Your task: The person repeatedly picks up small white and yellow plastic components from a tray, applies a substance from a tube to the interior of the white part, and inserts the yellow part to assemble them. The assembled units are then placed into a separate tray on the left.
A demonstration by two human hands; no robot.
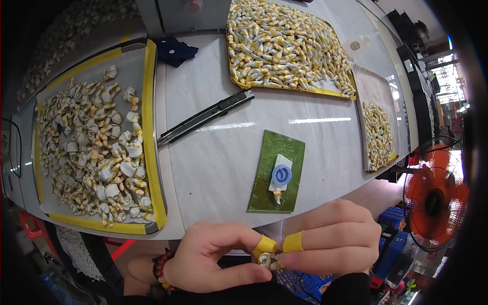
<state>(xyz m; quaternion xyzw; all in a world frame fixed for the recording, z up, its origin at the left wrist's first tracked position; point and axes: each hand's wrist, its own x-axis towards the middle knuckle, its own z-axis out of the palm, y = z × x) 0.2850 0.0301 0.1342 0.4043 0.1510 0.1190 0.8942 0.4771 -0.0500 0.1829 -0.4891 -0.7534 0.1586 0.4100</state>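
Near the table's front edge, my left hand (216, 256) and my right hand (333, 239) meet with fingers closed. Between their fingertips is a small white-and-yellow moulded piece (264, 260), partly covered by the fingers. Yellow tape wraps a finger of each hand. Just beyond them lies a green rectangular plate (262, 175). On it a blue round cap (281, 174) rests on a white pad, and a small white-and-peach piece (277, 195) lies at the pad's near end.
A tray (152, 132) edged in yellow tape holds many loose white pieces at left. A black utility knife (206, 117) lies mid-table. Behind stands a full tray (333, 92); a smaller tray (366, 84) is at right. A dark cloth (175, 52) lies at the back; an orange fan (436, 198) stands right.
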